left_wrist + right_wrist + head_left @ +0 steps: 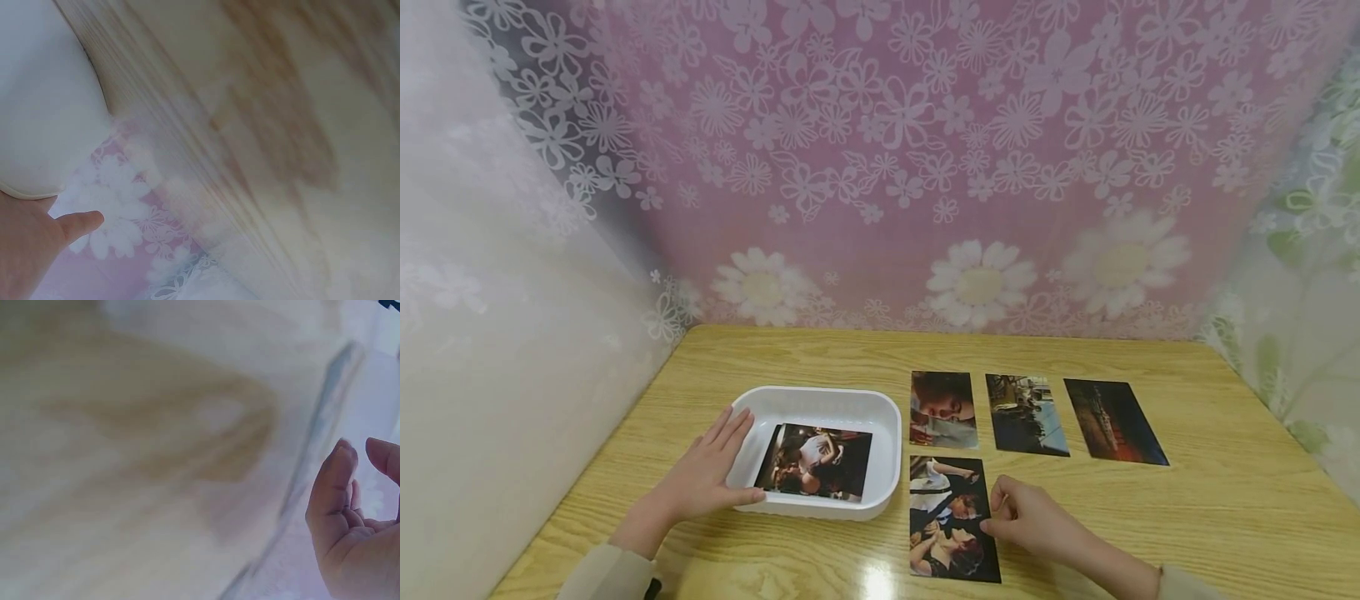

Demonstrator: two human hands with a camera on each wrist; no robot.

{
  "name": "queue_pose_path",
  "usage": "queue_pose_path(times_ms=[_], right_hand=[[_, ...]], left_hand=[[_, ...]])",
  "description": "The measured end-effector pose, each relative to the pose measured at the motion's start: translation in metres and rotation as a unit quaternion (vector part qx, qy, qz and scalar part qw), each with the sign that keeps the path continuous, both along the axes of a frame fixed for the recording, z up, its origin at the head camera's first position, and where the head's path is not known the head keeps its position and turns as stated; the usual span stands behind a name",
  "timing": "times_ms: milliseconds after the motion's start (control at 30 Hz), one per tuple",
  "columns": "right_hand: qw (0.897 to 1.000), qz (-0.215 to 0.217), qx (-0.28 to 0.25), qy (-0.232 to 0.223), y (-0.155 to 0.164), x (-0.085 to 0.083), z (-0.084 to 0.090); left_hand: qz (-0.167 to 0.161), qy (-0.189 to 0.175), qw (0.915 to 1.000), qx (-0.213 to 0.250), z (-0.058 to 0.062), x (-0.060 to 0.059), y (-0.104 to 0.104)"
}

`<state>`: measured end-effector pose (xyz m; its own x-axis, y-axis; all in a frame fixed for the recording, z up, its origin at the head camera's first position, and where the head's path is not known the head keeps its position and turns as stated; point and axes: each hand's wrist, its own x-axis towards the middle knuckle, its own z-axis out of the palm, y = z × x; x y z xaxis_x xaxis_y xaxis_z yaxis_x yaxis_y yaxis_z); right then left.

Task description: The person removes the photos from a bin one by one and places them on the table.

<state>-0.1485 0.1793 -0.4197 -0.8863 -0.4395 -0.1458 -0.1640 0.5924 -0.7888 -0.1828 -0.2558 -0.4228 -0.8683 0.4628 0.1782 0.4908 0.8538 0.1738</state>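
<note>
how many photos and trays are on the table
photos: 5, one in the tray, one at the right hand, three in the far row
tray: 1, the left hand rests on its side
total: 6

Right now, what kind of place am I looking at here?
Probably a small tabletop recording booth: a wooden table walled in by flowered plastic sheeting, with printed photos beside a white tray.

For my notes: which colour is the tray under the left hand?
The tray is plain white; the head view shows it best.
</note>
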Motion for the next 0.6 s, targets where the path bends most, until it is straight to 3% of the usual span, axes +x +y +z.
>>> queue_pose_path(times_ms=[267,600], right_hand=[[0.998,0.012,-0.018,0.061,-0.018,-0.011,0.017],[0.992,0.01,-0.055,0.112,-0.065,-0.033,0.022]], left_hand=[[-0.006,0.011,0.9999,-0.002,0.001,-0.001,0.0],[-0.005,0.011,0.9999,0.002,-0.002,-0.001,0.0]])
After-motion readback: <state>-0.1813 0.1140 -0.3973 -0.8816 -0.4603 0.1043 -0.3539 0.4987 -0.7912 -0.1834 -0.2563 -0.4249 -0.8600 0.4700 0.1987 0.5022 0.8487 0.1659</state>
